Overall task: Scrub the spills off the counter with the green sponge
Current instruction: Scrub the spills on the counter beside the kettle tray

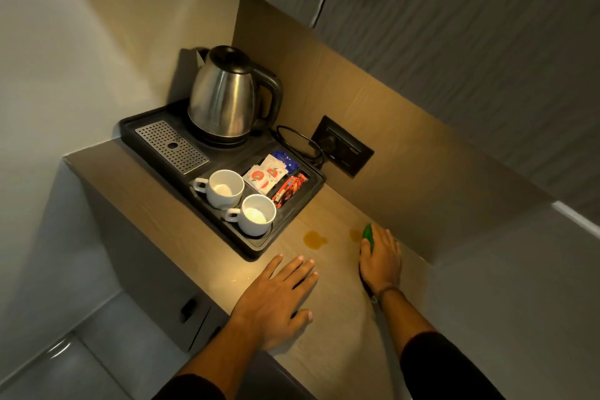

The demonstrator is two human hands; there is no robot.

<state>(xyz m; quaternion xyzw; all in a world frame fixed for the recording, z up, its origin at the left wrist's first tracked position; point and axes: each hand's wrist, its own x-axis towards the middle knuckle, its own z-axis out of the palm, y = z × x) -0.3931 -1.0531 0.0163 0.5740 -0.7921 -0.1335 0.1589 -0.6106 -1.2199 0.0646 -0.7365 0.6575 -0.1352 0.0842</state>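
Observation:
Two amber spills lie on the beige counter point(328, 308): a larger one point(314, 239) just off the tray's near corner and a smaller one point(355, 234) to its right. My right hand point(380, 259) is shut on the green sponge point(368, 236), pressing it onto the counter; the sponge's tip touches the smaller spill. Most of the sponge is hidden under my fingers. My left hand point(276, 297) rests flat on the counter, fingers spread, nothing in it, just short of the larger spill.
A black tray point(256, 245) holds a steel kettle point(227, 96), two white cups point(224, 188) point(255, 214), and sachets point(271, 174). A black wall socket point(345, 146) with a looped cord sits behind. The back wall runs close beside my right hand. The counter's edge drops off at left.

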